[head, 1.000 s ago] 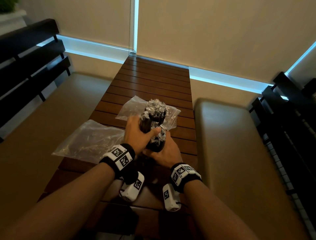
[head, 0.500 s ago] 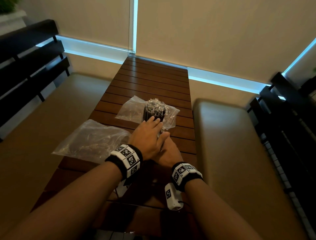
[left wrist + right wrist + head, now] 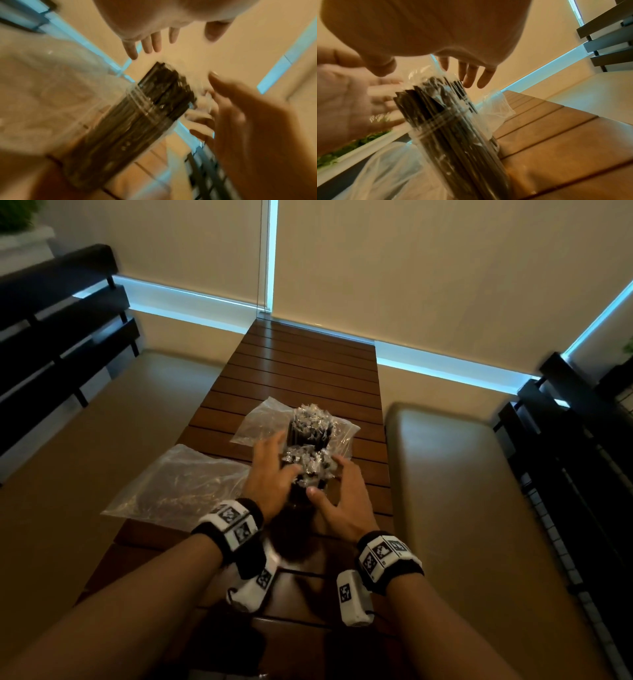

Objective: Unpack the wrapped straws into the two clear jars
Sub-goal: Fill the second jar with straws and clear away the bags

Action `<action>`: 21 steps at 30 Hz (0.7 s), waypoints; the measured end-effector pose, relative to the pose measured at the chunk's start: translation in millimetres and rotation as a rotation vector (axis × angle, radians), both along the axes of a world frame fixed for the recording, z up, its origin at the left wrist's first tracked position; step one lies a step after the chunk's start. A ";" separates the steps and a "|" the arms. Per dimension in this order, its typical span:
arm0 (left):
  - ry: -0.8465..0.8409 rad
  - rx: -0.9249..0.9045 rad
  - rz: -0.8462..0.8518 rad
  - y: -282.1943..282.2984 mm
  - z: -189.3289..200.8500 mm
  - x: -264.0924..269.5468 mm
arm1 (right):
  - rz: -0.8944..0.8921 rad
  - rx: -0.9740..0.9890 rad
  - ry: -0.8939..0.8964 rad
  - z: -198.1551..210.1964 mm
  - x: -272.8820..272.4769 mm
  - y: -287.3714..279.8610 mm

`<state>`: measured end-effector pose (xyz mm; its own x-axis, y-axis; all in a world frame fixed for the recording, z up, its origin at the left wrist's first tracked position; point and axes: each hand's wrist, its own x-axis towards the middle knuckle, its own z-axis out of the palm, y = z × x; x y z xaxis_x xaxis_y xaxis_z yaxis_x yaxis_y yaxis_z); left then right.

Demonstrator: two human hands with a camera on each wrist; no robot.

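Two hands, left hand (image 3: 272, 474) and right hand (image 3: 342, 494), fingers spread wide, flank the near jar (image 3: 305, 491) of wrapped straws (image 3: 308, 465); no legible writing.

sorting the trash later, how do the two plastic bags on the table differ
The left bag lies nearer, hanging over the table's left edge, fully in view. The far bag sits mid-table, under or behind the straw-filled jars, partly hidden. Both are clear, crinkled and lying flat.
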<state>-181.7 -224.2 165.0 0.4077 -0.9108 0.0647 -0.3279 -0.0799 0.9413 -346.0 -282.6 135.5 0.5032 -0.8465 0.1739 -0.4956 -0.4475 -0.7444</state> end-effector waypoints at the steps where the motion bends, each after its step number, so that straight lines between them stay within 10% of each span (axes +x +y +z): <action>1: 0.226 0.034 0.005 2.4 3.4 5.2 | -0.005 -0.024 -0.031 6.4 4.1 0.1; 3: 0.362 0.143 -0.144 5.6 5.4 12.7 | 0.017 -0.079 -0.032 17.1 17.9 -0.2; 6: 0.102 0.141 -0.297 6.8 -1.7 9.0 | 0.016 -0.147 0.084 25.3 40.2 -0.2; 15: -0.303 0.304 -0.413 -1.6 -21.4 -11.5 | -0.042 -0.146 0.525 36.4 58.9 -3.9; 21: -0.279 0.295 -0.343 -2.2 -29.3 -10.2 | -0.062 -0.262 0.595 30.2 59.5 2.5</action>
<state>-191.9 -226.4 135.7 0.0875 -0.9846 -0.1512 -0.6167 -0.1728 0.7680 -286.6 -280.2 165.7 0.5289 -0.8444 0.0853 -0.8199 -0.5343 -0.2055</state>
